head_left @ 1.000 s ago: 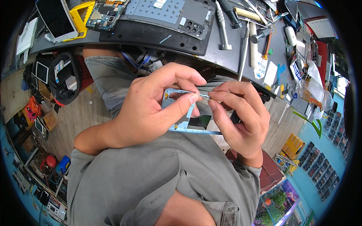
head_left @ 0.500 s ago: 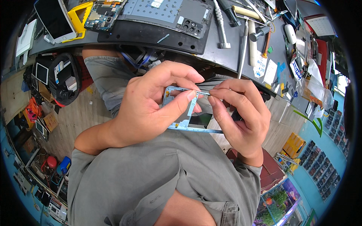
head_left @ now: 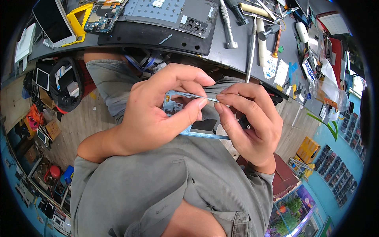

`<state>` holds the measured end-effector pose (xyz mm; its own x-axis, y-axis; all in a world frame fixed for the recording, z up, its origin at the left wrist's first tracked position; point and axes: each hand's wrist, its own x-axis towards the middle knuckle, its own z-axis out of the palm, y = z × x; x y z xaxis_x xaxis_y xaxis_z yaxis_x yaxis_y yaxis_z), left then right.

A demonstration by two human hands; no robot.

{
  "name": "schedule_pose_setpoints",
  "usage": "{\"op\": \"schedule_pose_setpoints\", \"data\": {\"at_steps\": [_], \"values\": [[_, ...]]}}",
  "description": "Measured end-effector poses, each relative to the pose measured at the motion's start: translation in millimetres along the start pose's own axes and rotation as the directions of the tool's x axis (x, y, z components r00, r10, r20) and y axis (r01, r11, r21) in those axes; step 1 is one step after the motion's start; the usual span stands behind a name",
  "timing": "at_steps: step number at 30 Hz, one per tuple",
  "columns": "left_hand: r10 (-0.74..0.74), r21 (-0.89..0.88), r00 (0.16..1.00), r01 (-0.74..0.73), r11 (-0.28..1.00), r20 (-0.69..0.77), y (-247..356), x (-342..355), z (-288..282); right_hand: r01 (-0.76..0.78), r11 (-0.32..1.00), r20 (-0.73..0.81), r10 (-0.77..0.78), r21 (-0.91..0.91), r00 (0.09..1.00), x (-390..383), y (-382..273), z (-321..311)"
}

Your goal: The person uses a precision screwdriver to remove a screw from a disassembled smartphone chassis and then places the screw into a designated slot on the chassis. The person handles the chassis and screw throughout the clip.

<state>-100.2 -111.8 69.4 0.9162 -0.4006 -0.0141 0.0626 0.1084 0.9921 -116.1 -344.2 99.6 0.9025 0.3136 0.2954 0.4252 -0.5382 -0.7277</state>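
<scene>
Left hand [head_left: 158, 114] curls around the light-blue plastic phone frame [head_left: 177, 108], pinching it; right hand [head_left: 252, 126] pinches a thin metal tool [head_left: 205, 98], as before.

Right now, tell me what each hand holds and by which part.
Left hand grips the light-blue phone frame by its top end. Right hand pinches a thin metal tool near its tip.
</scene>
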Motion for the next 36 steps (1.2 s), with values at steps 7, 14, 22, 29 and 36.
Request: {"op": "schedule_pose_setpoints", "data": {"at_steps": [7,14,22,29,36], "values": [[0.057,0.11,0.998,-0.057,0.992,0.011,0.4,-1.0,0.5,0.016,1.0,-0.011,-0.016,-0.027,1.0,-0.2,-3.6,0.1],[0.097,0.158,0.995,-0.102,0.982,0.035,0.7,-0.9,-2.9,-0.053,0.997,0.013,0.052,0.053,0.999,-0.2,-5.4,-2.4],[0.11,0.185,0.992,-0.118,0.976,0.055,2.0,-1.2,-3.2,-0.113,0.987,0.034,0.11,0.111,0.993,0.4,-6.8,-5.1],[0.117,0.187,0.991,-0.125,0.974,0.058,2.0,-1.7,-3.6,-0.051,0.997,0.051,0.047,0.066,0.998,3.1,-6.3,-5.2],[0.102,0.155,0.993,-0.109,0.982,0.051,2.5,-2.6,-1.8,0.055,0.998,0.057,-0.057,0.033,0.997,5.7,1.2,-5.0]]}}
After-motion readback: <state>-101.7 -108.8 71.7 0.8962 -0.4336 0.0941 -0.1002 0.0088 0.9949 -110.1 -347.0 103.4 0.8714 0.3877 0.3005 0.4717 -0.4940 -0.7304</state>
